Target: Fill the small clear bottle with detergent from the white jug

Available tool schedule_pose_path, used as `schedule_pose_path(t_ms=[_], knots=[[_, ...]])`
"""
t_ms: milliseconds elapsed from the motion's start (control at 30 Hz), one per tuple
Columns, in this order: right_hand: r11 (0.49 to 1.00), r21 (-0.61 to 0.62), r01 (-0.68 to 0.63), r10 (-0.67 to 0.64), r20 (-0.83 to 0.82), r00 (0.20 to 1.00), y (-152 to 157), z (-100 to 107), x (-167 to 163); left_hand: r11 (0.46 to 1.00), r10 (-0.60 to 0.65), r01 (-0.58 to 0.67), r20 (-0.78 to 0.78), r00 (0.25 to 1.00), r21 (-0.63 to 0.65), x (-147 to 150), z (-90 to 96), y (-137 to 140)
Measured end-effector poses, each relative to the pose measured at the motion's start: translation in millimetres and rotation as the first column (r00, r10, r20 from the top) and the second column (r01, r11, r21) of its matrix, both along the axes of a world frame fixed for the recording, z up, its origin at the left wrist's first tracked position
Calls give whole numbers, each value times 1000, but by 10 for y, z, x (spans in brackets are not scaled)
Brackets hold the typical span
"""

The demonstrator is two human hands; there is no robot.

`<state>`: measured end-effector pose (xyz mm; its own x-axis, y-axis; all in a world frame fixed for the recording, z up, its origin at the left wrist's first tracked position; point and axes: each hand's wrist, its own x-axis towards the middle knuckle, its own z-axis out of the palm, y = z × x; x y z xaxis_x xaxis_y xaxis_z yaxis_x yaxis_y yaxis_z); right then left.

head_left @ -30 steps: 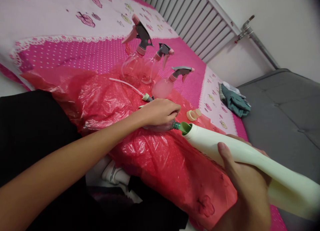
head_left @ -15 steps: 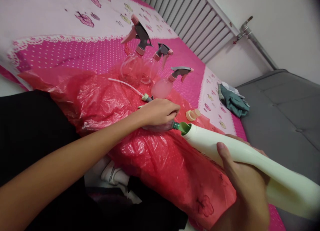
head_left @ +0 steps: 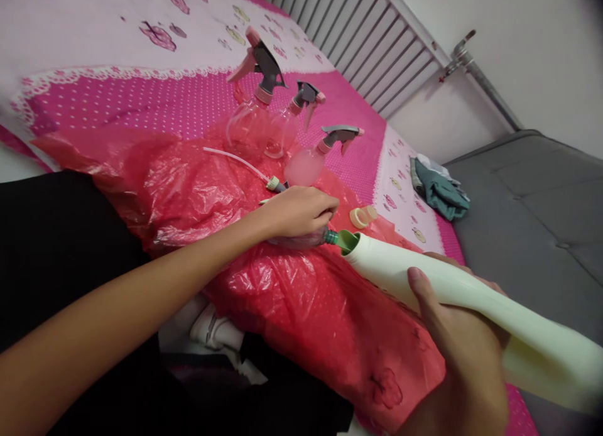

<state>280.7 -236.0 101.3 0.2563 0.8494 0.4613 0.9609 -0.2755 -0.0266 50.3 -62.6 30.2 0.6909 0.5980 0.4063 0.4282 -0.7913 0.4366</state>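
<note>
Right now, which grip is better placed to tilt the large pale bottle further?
Probably the right grip: it already holds the large pale bottle, while the left grip holds the clear bottle near its mouth.

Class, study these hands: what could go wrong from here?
The green spout could slip away from the neck of the clear bottle, dripping onto the red plastic sheet. The pale green bottle, held by the right hand alone, might swing out of line. The left hand could knock the nearest spray bottle.

Dim light leaves glare on red plastic [head_left: 181,194].
</note>
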Motion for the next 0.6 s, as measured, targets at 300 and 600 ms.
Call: schedule_pose_path(t_ms=[300,600], knots=[[1000,4,-6,6,-19,1000,0,10,-18,1000,-9,9,10,1000,0,3,-9,-1],[1000,-14,18,-19,-59,998,10,13,-16,1000,-4,4,17,1000,-8,-3,-4,-3]])
